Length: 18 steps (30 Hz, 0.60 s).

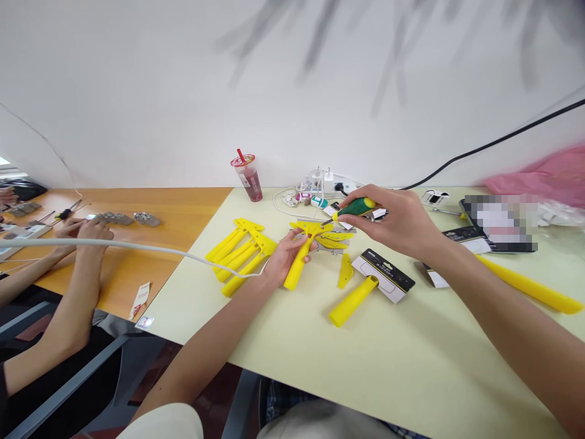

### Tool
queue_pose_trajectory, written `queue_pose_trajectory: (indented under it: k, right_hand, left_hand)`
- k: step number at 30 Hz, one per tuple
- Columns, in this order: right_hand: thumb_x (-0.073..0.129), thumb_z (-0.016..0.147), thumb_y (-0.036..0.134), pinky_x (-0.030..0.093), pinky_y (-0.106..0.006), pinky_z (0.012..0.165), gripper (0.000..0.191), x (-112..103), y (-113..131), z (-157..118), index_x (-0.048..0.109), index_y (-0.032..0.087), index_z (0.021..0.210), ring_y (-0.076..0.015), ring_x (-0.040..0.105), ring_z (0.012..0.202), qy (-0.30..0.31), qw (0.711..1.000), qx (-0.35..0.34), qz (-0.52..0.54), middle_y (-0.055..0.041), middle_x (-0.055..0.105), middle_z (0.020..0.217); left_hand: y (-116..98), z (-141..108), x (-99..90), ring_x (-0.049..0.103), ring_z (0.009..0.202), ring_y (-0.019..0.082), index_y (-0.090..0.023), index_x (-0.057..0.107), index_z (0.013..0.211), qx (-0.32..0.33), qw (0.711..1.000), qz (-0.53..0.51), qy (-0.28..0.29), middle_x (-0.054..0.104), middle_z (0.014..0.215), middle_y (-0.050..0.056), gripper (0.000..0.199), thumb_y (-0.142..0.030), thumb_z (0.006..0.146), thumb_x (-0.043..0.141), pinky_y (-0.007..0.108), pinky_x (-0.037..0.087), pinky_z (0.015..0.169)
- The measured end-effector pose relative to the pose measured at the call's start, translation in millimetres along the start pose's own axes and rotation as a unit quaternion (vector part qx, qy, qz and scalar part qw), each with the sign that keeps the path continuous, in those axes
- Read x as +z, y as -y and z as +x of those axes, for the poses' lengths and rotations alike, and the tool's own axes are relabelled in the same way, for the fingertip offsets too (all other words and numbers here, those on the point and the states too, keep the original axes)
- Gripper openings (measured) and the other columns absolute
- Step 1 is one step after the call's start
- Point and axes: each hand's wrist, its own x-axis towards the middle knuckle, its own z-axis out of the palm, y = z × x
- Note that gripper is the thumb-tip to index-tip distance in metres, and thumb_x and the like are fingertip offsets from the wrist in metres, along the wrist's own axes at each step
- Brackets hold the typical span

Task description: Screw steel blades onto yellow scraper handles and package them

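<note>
Screwdriver (356,207), green-handled, pinched in my right hand (393,222), its tip just over the yellow scraper (295,272) gripped in my left hand (286,259) mid-table; a pixelated packet (500,222) near the table's (320,341) far right edge can't be made out.

**Nothing here can be read**
Print on the black-and-yellow card (382,275), lower centre, and the cup's red label (242,160) is too small.

The right hand (393,222) holds one screwdriver (356,208), the left hand (286,259) one yellow scraper (296,271); one cup (250,183) stands beyond them both.
</note>
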Motion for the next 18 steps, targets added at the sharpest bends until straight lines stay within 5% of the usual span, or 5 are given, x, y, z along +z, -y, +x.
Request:
queue_pose_trajectory:
  k: [18]
  right_hand:
    - [0.081, 0.096, 0.045, 0.059, -0.038, 0.069, 0.017, 2.7, -7.2, 0.4, 0.073, 0.033, 0.104, -0.0252, 0.078, 0.082, 0.002, 1.000, -0.015, 0.020, 0.0002, 0.085, 0.102]
  left_hand:
    - [-0.4, -1.0, 1.8, 0.073, 0.083, 0.015, -0.022, 0.059, 0.113, 0.001, 1.000, 0.004, 0.002, 0.071, 0.116, 0.006, 0.051, -0.014, 0.076, 0.093, 0.020, 0.046, 0.051]
